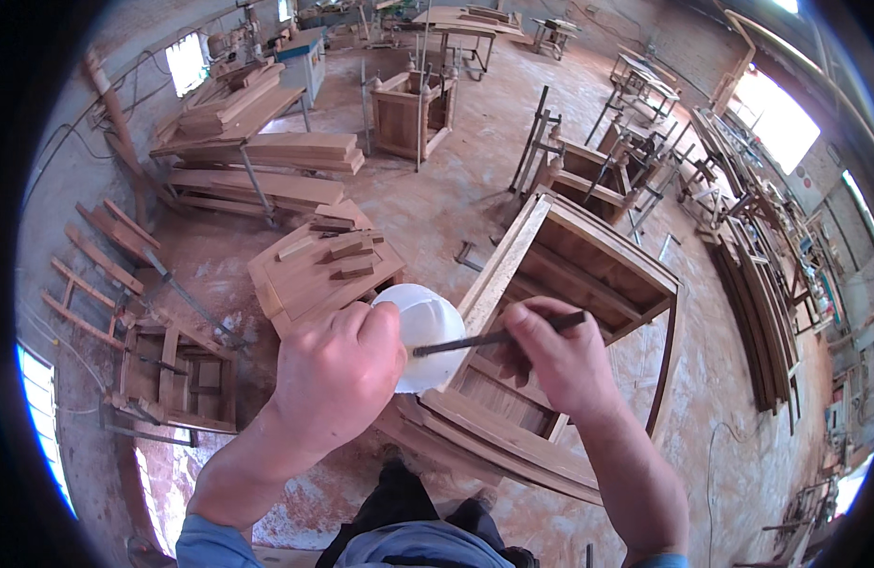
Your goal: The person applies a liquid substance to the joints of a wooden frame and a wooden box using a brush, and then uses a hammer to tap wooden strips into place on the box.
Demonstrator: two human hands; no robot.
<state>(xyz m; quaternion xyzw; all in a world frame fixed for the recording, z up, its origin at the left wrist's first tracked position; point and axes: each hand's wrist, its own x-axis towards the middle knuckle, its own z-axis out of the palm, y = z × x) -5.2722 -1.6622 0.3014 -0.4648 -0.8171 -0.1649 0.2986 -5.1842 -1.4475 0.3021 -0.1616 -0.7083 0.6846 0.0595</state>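
Observation:
My left hand (340, 371) is closed on the near-left side of a white round cup-like container (425, 312) at the centre of the view. My right hand (550, 350) grips a thin dark stick (479, 341) between thumb and fingers, its far end reaching into the container, where a small yellowish patch shows. Just right of and under the container is an open wooden cabinet frame (602, 249) lying with slats and panels inside. A pale strip runs along the cabinet's left rail (498, 256). The container's contents are too small to make out.
A panel table with small wood blocks (295, 284) stands behind my left hand. Stacked boards (285, 185) are at back left, small cabinet frames (588, 175) with clamps at back right, long planks (754, 312) along the right wall, and a wooden frame (181, 379) at left.

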